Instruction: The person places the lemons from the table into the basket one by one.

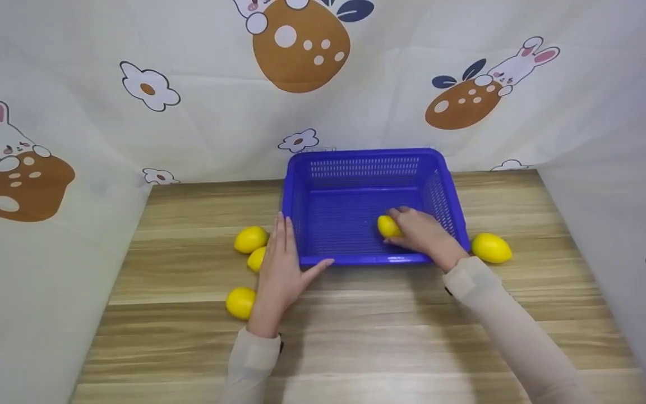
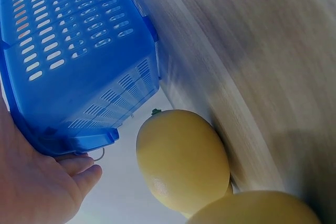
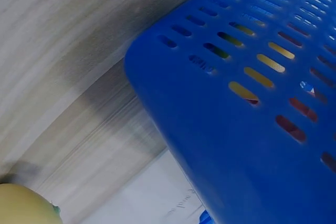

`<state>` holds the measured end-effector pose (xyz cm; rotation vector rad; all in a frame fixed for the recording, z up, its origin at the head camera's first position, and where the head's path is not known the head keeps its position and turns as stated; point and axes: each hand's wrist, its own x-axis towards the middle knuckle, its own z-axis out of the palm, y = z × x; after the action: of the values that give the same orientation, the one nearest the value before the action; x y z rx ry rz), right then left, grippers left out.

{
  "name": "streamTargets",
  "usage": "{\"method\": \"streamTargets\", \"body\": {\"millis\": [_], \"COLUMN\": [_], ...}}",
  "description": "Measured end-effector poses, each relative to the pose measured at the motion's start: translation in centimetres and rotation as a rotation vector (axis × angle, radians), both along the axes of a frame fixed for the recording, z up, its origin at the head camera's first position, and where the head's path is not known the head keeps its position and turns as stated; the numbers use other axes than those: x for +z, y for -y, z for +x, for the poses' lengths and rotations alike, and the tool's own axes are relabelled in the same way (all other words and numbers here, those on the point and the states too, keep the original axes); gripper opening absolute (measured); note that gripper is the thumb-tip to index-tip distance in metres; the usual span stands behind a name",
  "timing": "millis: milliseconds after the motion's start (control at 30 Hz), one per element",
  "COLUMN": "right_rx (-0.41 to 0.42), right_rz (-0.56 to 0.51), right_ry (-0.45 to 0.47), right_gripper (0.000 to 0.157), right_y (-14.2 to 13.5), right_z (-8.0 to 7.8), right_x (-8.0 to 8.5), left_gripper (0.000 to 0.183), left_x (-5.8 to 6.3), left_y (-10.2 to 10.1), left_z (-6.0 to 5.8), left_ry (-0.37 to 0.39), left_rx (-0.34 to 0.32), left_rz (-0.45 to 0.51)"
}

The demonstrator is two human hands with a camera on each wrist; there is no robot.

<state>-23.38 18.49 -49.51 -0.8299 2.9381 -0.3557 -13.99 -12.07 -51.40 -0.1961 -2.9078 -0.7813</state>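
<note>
Your R hand point(image 1: 419, 231) is inside the blue basket point(image 1: 334, 219), its fingers pinching the held lemon point(image 1: 388, 226), which lies to the L of them; whether it touches the basket floor, I cannot tell. Its long axis is partly covered, so dir. is also unclear. Your L hand point(image 1: 282, 272) has fingers straight against the basket's L wall, w/ thumb spread to the front rim. On the outer side of these fingers are the far lemon point(image 1: 250, 240) & the middle lemon point(image 1: 255, 260); the near lemon point(image 1: 240, 303) is by the wrist, on the surface point(image 1: 368, 336). Outside the R wall, to the R of R fingers, is the right lemon point(image 1: 491, 248); R hand is nearer to it.
</note>
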Motion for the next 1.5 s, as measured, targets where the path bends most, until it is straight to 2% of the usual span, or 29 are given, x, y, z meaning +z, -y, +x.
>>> {"method": "streamTargets", "body": {"millis": [267, 600, 1000, 1267, 1500], "right_rx": [-0.024, -0.046, -0.085, -0.110, -0.149], "right_rz": [-0.030, -0.015, -0.059, -0.087, -0.066], "right_ry": [0.041, 0.012, 0.053, 0.059, 0.052], "right_gripper": [0.065, 0.068, 0.065, 0.064, 0.068], "right_y": [-0.2, -0.5, -1.3, -1.8, -2.1], "right_z": [0.1, 0.2, 0.4, 0.7, 0.9], "right_x": [0.2, 0.3, 0.4, 0.5, 0.9], "left_gripper": [0.122, 0.121, 0.122, 0.122, 0.120], "left_x": [0.2, 0.2, 0.2, 0.0, 0.4], "left_y": [0.0, 0.1, 0.0, 0.0, 0.0], "left_z": [0.1, 0.1, 0.1, 0.0, 0.0], "left_ry": [0.021, 0.005, 0.031, 0.014, 0.012], "left_rx": [0.002, -0.007, 0.003, 0.001, -0.006], "left_rz": [0.010, 0.015, 0.011, 0.007, 0.019]}}
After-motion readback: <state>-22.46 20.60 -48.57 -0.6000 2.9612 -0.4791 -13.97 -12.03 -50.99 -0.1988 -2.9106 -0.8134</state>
